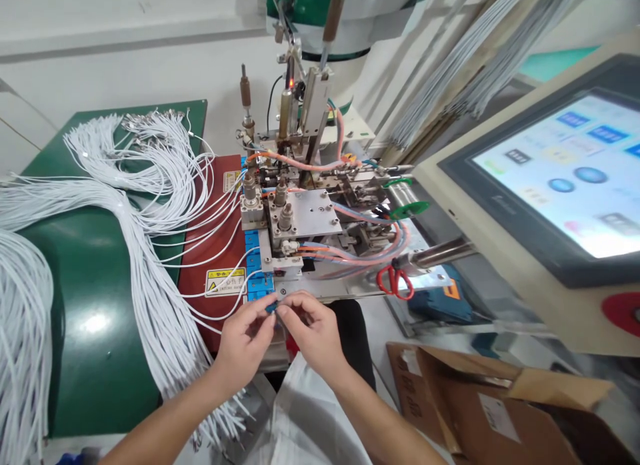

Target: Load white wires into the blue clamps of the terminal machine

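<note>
My left hand (245, 342) and my right hand (314, 332) meet at the near end of a row of blue fixture blocks (253, 257) along the machine's left edge. Thumb and forefinger of each hand are drawn together there, and whatever small piece they pinch is too hidden to make out. A bit of blue shows between the fingertips. White cables (210, 260) run from the left into the blue blocks, and one passes close to my left hand. Beside the blocks stands the machine's metal plate (313, 212) with its clamps and tubes.
Bundles of white cables (135, 238) lie over a green table (95, 365). Red-handled scissors (395, 282) and a wire spool (404, 198) sit on the machine's right. A touchscreen (565, 165) juts in at right, above an open cardboard box (480, 405). A warning label (226, 282) marks the red board.
</note>
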`<action>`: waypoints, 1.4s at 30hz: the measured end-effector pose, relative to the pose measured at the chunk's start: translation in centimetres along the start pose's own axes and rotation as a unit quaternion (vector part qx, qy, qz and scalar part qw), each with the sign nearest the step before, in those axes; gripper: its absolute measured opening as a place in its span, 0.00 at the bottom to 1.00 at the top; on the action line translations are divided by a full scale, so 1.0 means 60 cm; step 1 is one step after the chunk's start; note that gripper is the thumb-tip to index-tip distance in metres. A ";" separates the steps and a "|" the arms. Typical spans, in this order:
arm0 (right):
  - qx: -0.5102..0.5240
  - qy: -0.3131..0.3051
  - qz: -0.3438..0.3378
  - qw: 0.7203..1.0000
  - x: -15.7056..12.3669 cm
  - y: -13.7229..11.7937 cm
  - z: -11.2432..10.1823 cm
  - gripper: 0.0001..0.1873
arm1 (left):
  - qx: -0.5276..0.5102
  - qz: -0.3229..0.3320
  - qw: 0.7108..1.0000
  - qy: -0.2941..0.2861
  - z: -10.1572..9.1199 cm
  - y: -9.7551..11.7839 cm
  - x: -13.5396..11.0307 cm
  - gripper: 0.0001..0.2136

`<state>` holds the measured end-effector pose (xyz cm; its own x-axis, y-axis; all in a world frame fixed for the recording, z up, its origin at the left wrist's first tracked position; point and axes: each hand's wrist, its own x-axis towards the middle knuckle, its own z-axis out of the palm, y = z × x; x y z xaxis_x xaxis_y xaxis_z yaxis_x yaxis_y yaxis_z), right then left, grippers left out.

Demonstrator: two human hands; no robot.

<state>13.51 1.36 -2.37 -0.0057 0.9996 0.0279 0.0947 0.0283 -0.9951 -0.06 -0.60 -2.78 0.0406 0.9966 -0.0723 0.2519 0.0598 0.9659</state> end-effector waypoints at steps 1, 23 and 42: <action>-0.002 -0.003 0.001 1.000 0.001 0.001 0.001 0.06 | 0.008 0.012 1.000 -0.002 0.000 -0.002 0.000 0.13; -0.168 -0.003 0.017 0.986 0.014 0.063 0.008 0.09 | 0.322 0.081 0.941 -0.058 -0.056 0.001 0.040 0.08; -0.231 -0.022 -0.044 0.972 0.033 0.087 0.019 0.17 | 0.425 0.095 0.897 -0.074 -0.043 -0.002 0.037 0.10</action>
<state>12.85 3.47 -7.61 -0.0761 0.9923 0.0974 0.5280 0.1230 -0.8403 -2.53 1.76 -2.43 0.2737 0.9616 -0.0191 0.8705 -0.2393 0.4300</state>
